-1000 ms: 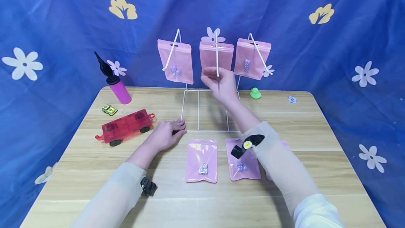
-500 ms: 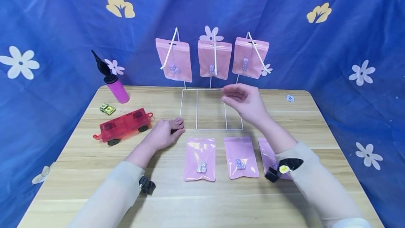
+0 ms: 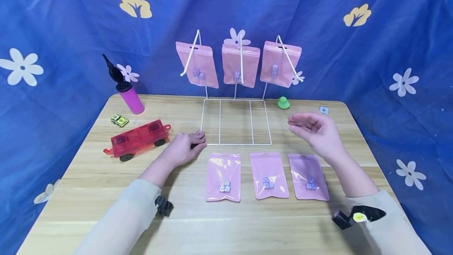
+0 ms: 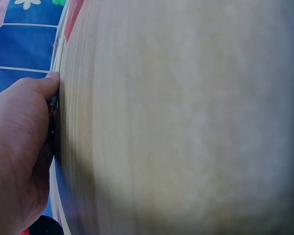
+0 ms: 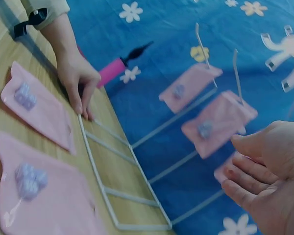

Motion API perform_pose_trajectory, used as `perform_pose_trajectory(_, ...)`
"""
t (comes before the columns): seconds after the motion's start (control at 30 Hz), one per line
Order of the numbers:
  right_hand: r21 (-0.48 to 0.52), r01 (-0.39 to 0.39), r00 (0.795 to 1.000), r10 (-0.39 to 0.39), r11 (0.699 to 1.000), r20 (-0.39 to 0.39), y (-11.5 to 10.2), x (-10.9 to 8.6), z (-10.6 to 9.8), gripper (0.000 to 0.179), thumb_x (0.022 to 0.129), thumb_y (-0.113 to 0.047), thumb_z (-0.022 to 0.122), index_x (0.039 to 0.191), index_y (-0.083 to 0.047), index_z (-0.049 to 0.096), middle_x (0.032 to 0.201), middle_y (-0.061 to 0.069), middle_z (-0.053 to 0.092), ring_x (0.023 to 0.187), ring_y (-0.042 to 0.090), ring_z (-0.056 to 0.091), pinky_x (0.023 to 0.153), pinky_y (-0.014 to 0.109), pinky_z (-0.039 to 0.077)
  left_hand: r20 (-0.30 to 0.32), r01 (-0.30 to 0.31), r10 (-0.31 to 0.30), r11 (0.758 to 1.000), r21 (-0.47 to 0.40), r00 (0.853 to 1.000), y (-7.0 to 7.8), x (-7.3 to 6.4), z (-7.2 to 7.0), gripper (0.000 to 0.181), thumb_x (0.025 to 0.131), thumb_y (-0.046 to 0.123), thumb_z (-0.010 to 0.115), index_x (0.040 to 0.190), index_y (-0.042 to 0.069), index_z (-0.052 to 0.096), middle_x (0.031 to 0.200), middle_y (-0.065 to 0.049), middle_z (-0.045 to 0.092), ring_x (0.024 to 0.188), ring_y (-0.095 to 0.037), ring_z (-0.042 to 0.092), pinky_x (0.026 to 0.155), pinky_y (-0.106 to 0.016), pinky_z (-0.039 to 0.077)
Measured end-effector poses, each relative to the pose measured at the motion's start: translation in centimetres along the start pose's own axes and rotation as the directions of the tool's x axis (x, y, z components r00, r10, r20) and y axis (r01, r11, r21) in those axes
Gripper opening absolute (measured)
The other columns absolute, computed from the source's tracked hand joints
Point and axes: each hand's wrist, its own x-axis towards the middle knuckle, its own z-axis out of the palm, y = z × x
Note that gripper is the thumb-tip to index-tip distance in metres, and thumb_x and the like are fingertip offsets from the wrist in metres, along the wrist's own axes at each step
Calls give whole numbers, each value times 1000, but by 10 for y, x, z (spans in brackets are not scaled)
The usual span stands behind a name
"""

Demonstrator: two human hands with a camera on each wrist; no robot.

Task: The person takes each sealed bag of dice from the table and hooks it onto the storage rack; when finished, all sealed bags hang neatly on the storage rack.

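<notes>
A white wire rack (image 3: 240,144) stands at the back of the table. Hanging from its hooks are the left pink pouch (image 3: 206,59), the middle pouch (image 3: 247,61) and the right pouch (image 3: 287,64), each with small dice showing inside. My left hand (image 3: 181,149) pinches the front left corner of the rack's base. Off to the right of the rack, my right hand (image 3: 320,135) hovers with loosely bent fingers and nothing in them. Below the rack lie three more pouches with dice: left (image 3: 219,170), middle (image 3: 265,168) and right (image 3: 306,170).
On the left sit a red toy wagon (image 3: 138,139), a small yellow-green toy car (image 3: 119,120) and a magenta hand pump (image 3: 132,99) with a black top. Behind the right hand are a green rubber duck (image 3: 283,103) and a small round chip (image 3: 323,109). A blue cloth surrounds the table.
My right hand has left the middle hanging pouch and travelled down and to the right, uncovering the duck and the right pouch on the table. The left hand keeps its place on the rack.
</notes>
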Motion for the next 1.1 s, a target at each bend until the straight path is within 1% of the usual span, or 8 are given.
perform_pose_trajectory(0.17, -116, -93, 996, 90, 989, -29, 17, -25, -25, 33, 94, 2, 78, 125, 13, 68, 119, 21, 75, 104, 13, 76, 90, 25, 59, 10, 9, -9, 1000, -5, 1000, 1, 0, -1, 36, 100, 20, 76, 128, -2, 73, 138, -18, 64, 136, -30, 57, 113, -47, 45)
perform_pose_trajectory(0.3, -150, -143, 989, 137, 978, -51, 34, -46, -40, 35, 95, 2, 78, 126, 14, 67, 117, 18, 76, 103, 8, 75, 89, 22, 59, 15, 17, -17, 1000, -6, 1000, 2, 1, -1, 36, 101, 21, 76, 128, -2, 73, 139, -18, 64, 137, -30, 57, 114, -47, 44)
perform_pose_trajectory(0.47, -185, -214, 976, 202, 959, -81, 55, -71, -53, 38, 94, 3, 78, 127, 16, 65, 117, 25, 74, 98, 5, 74, 83, 20, 60, 20, 14, -14, 1000, -4, 1000, 2, 0, -1, 36, 101, 21, 76, 128, -2, 73, 138, -17, 64, 136, -30, 57, 114, -47, 45)
perform_pose_trajectory(0.63, -325, -302, 953, 275, 896, -127, 71, -88, -64, 43, 94, -8, 82, 128, 13, 66, 118, 30, 72, 94, 1, 72, 79, 16, 59, 15, 16, -16, 1000, -15, 1000, 1, -1, -1, 35, 100, 20, 76, 128, -1, 73, 138, -18, 65, 136, -31, 57, 114, -48, 44)
perform_pose_trajectory(0.73, -365, -353, 936, 323, 862, -141, 78, -95, -67, 46, 94, -12, 83, 129, 13, 65, 120, 30, 72, 94, 1, 71, 78, 15, 58, 16, 21, -21, 1000, -19, 1000, 1, -1, -1, 34, 100, 20, 76, 127, -1, 74, 138, -18, 64, 137, -31, 57, 115, -48, 43)
perform_pose_trajectory(0.93, -397, -393, 919, 360, 830, -158, 88, -108, -68, 54, 90, -14, 87, 129, 15, 63, 117, 28, 73, 88, 4, 71, 73, 17, 58, 16, 31, -31, 999, -10, 999, 0, 0, -1, 35, 101, 21, 76, 128, 0, 73, 138, -17, 64, 136, -31, 57, 114, -48, 44)
perform_pose_trajectory(1.0, -403, -422, 906, 392, 812, -158, 89, -110, -67, 59, 87, -18, 90, 129, 14, 64, 116, 25, 73, 88, 6, 70, 71, 19, 58, 11, 22, -22, 1000, -5, 1000, 0, -1, -1, 35, 100, 20, 76, 128, -1, 73, 138, -17, 65, 136, -31, 58, 114, -49, 44)
perform_pose_trajectory(1.1, -397, -485, 873, 458, 779, -168, 89, -112, -64, 65, 84, -24, 94, 128, 14, 63, 111, 21, 73, 88, 10, 69, 70, 21, 58, 3, 2, -2, 1000, 2, 1000, 1, 0, -1, 33, 100, 20, 76, 126, -1, 74, 136, -18, 65, 135, -32, 58, 113, -49, 45)
